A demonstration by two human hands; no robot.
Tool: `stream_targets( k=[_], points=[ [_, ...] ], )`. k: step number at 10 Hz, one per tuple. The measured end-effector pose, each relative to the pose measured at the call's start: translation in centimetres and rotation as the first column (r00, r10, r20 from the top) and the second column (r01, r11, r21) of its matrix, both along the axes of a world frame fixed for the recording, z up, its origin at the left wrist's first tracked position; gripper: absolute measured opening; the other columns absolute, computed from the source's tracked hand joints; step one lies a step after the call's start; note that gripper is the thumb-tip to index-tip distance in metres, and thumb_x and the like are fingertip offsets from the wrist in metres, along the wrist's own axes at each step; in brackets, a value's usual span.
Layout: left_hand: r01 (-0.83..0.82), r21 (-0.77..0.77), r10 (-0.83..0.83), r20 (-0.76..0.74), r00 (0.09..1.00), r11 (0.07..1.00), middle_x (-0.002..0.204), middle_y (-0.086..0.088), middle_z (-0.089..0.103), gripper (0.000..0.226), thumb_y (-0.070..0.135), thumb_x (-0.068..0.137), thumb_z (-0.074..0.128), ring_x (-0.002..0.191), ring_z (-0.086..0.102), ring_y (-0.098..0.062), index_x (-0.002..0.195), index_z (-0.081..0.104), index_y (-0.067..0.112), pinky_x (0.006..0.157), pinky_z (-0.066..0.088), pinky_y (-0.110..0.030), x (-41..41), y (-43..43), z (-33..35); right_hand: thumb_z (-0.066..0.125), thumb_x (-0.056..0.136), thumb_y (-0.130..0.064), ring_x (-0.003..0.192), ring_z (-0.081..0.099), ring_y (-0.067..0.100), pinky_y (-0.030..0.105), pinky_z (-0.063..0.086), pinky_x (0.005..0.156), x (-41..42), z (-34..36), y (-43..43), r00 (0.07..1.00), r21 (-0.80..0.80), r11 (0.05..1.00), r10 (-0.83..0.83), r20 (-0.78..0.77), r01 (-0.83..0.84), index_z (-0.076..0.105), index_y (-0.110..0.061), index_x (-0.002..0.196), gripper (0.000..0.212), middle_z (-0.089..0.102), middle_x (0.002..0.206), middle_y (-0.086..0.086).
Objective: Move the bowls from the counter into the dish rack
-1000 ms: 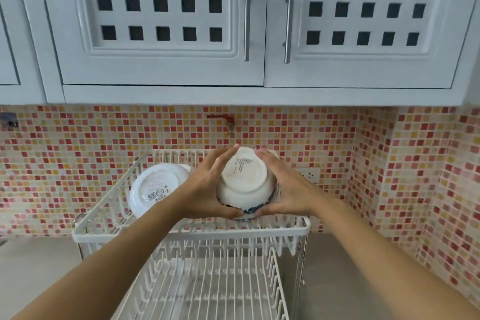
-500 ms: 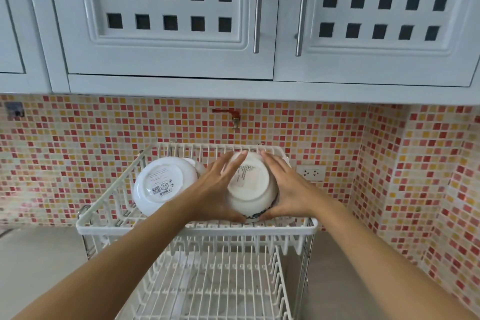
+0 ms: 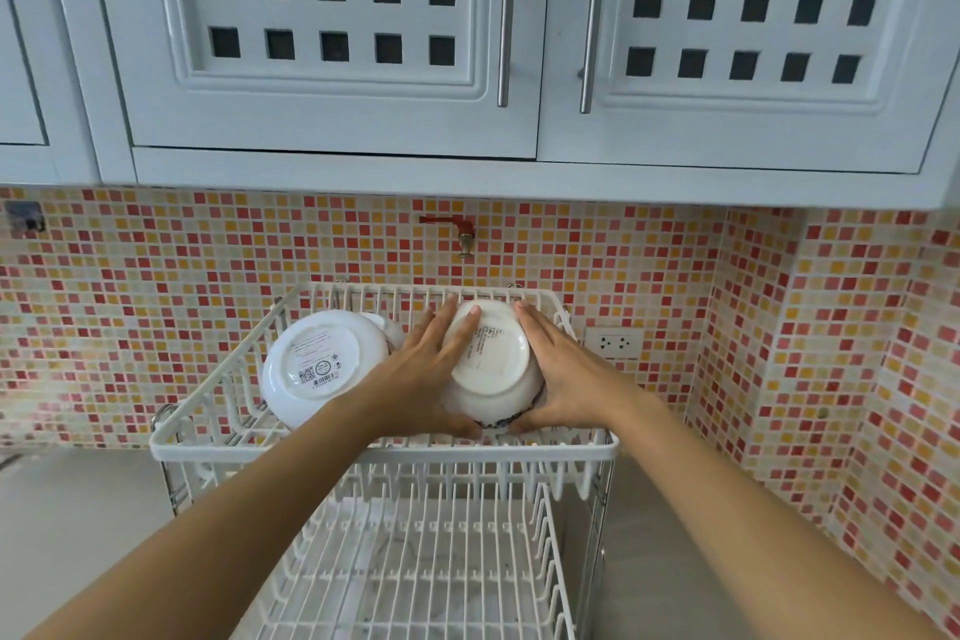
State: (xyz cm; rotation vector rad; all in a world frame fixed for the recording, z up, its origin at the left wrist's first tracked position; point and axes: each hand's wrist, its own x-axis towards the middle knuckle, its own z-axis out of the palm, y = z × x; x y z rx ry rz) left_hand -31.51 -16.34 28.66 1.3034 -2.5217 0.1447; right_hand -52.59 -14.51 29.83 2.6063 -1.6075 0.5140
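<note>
A white bowl with a blue-patterned rim (image 3: 493,369) is tipped on its side, base toward me, in the upper tier of the white wire dish rack (image 3: 384,450). My left hand (image 3: 426,369) presses its left side and my right hand (image 3: 558,379) its right side, so both hold it. To its left, a larger white bowl (image 3: 322,364) leans in the same tier, its labelled base facing me, with another white piece partly hidden behind it.
The rack's lower tier (image 3: 426,572) holds no dishes. Grey counter (image 3: 78,525) lies on both sides of the rack. Mosaic tile wall behind carries a small red tap (image 3: 460,231) and a socket (image 3: 613,343). White cabinets (image 3: 332,31) hang overhead.
Both hands have carried the blue-rimmed bowl farther back and down into the upper tier. The larger bowl has not moved.
</note>
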Motion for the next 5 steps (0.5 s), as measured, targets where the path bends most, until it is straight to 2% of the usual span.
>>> stream_targets(
  k=[1, 2, 3, 4, 5],
  points=[
    [0.003, 0.038, -0.002, -0.040, 0.999, 0.999, 0.153, -0.004, -0.036, 0.129, 0.068, 0.064, 0.066, 0.143, -0.026, -0.028, 0.146, -0.024, 0.024, 0.118, 0.000, -0.047, -0.1, 0.7, 0.3, 0.076, 0.058, -0.062, 0.145, -0.015, 0.012, 0.033, 0.004, 0.119, 0.1, 0.1, 0.7, 0.999, 0.010, 0.999, -0.033, -0.034, 0.033, -0.020, -0.014, 0.147, 0.139, -0.025, 0.156, -0.001],
    [-0.005, 0.072, 0.017, -0.166, 0.986, 0.997, 0.154, 0.000, -0.032, 0.118, 0.066, 0.073, 0.059, 0.144, -0.025, -0.022, 0.148, -0.021, 0.021, 0.119, -0.002, -0.044, 0.3, 1.6, 0.8, 0.070, 0.067, -0.062, 0.144, -0.017, 0.013, 0.035, 0.000, 0.117, -0.1, 0.4, 2.2, 0.996, 0.069, 0.994, -0.077, -0.036, 0.079, -0.023, -0.015, 0.146, 0.131, -0.028, 0.154, -0.001],
    [-0.014, 0.050, 0.027, -0.249, 0.968, 0.999, 0.159, 0.002, -0.019, 0.101, 0.059, 0.084, 0.051, 0.148, -0.013, -0.017, 0.150, -0.013, 0.020, 0.122, 0.006, -0.043, 1.1, 3.2, 1.1, 0.063, 0.079, -0.054, 0.145, -0.012, 0.012, 0.036, 0.000, 0.118, 0.1, 0.6, 4.4, 0.994, 0.048, 0.993, -0.106, 0.030, 0.104, -0.018, -0.017, 0.148, 0.113, -0.022, 0.156, -0.002],
    [-0.060, -0.037, 0.043, -0.350, 0.936, 0.998, 0.161, 0.003, 0.000, 0.076, 0.051, 0.094, 0.037, 0.149, 0.002, -0.015, 0.152, -0.001, 0.020, 0.119, 0.013, -0.038, 2.3, 6.5, 1.3, 0.039, 0.095, -0.049, 0.146, -0.006, 0.012, 0.032, -0.005, 0.113, 2.2, 0.6, 7.3, 0.987, -0.097, 0.985, -0.136, 0.082, 0.144, -0.008, -0.015, 0.150, 0.080, -0.013, 0.158, -0.002],
    [-0.054, -0.057, 0.031, -0.345, 0.938, 0.997, 0.161, 0.001, 0.007, 0.067, 0.047, 0.098, 0.029, 0.149, 0.006, -0.014, 0.152, 0.005, 0.017, 0.118, 0.013, -0.035, 3.2, 8.5, 1.7, 0.028, 0.098, -0.048, 0.146, -0.005, 0.013, 0.036, -0.004, 0.118, 4.2, 0.6, 8.7, 0.984, -0.130, 0.979, -0.144, 0.104, 0.157, -0.002, -0.013, 0.151, 0.070, -0.006, 0.159, 0.000]
  ],
)
